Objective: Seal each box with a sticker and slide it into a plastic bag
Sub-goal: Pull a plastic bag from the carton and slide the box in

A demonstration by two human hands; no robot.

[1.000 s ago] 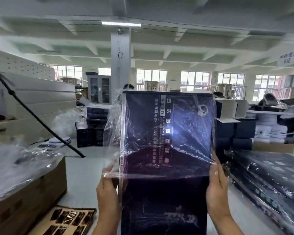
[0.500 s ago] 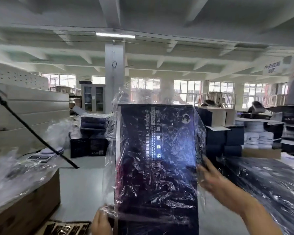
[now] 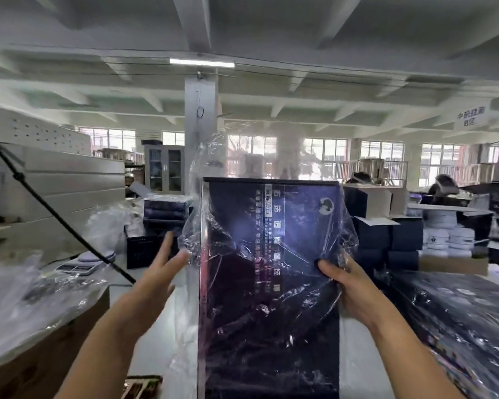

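Observation:
A tall dark blue box [image 3: 271, 326] with pale lettering stands upright in front of me, inside a clear plastic bag [image 3: 213, 174] whose loose open end rises above the box top. My right hand [image 3: 349, 295] grips the box's right edge through the plastic, thumb on the front face. To the left of the box, my left hand [image 3: 153, 280] is spread with straight fingers, its fingertips at the bag's left side. It holds nothing.
A cardboard carton [image 3: 49, 355] topped with loose clear bags sits at the left. Bagged dark boxes [image 3: 458, 326] are stacked at the right. A scale [image 3: 81, 264], a black cable [image 3: 55, 211], more dark boxes [image 3: 386, 240] and a white pillar [image 3: 200, 133] lie behind. Sticker sheets [image 3: 141, 390] lie below.
The bag has slid down over the whole box. My right hand went from the bag's side to gripping the box edge. My left hand left the bottom and rose, open, beside the bag.

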